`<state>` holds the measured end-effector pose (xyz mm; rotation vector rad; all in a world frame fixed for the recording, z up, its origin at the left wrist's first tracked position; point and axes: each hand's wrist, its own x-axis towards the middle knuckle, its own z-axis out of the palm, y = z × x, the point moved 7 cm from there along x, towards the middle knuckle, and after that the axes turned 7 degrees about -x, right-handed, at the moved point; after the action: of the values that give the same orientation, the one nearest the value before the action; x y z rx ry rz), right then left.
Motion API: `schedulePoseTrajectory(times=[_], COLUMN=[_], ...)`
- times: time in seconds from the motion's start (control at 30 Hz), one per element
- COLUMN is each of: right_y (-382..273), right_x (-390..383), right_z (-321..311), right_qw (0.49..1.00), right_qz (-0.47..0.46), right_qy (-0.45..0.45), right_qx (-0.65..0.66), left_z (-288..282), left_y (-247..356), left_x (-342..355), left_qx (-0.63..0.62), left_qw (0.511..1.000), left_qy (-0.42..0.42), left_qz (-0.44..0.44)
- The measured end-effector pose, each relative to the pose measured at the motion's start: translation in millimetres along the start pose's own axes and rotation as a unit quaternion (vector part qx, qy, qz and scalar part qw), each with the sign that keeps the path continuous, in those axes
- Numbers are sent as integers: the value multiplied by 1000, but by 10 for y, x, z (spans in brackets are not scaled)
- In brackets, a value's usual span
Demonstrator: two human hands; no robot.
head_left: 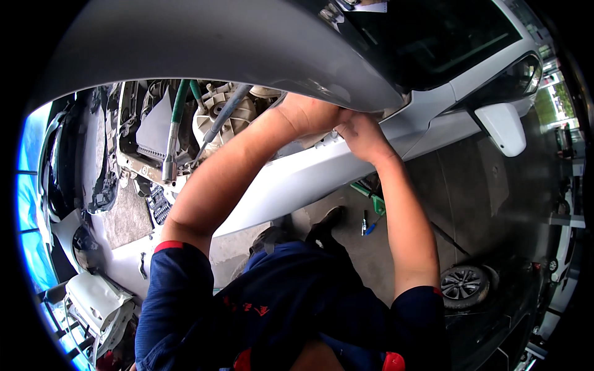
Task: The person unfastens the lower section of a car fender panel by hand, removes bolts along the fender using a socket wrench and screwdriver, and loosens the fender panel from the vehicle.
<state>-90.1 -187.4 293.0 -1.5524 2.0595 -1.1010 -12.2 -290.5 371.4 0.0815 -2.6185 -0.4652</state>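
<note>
Both my arms reach up under the raised grey hood (pixel 235 43) of a white car. My left hand (pixel 312 115) is at the hood's rear corner, above the white fender (pixel 309 170); its fingers are hidden by the hood edge and the other hand. Close against it is my right hand (pixel 366 137), its fingers curled inward beside a small pale metal part (pixel 334 132) at the fender's top edge. What the fingers hold cannot be made out. Left of my arms, a green rod with a metal end (pixel 169 167) and a grey strut (pixel 226 114) stand in the engine bay.
The side mirror (pixel 502 128) juts out at right. On the floor lie small blue-handled tools (pixel 366 226), near a green stand (pixel 374 199). A loose wheel (pixel 463 286) is at lower right. A tool case (pixel 159 205) and white body panels (pixel 99 300) are at left.
</note>
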Motion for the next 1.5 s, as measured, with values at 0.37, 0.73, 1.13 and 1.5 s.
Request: schedulePoseTrajectory(times=[0.37, 0.73, 1.13, 1.5], right_y=[-54, -76, -80, 1], right_x=[-24, -64, -122, -9], right_z=[-61, 35, 44, 100], right_qw=[994, 974, 974, 986], right_qz=[26, 42, 39, 48], right_qy=[59, 97, 111, 17], right_qx=[-84, -202, -195, -159], left_z=[-44, -36, -129, -172], left_y=[4, 107, 104, 124], left_x=[-37, -117, -88, -88], left_qx=[-28, -90, -84, -59], left_qw=[998, 995, 991, 996], left_qy=[-18, 43, 83, 64], left_qz=[-61, -4, -62, 4])
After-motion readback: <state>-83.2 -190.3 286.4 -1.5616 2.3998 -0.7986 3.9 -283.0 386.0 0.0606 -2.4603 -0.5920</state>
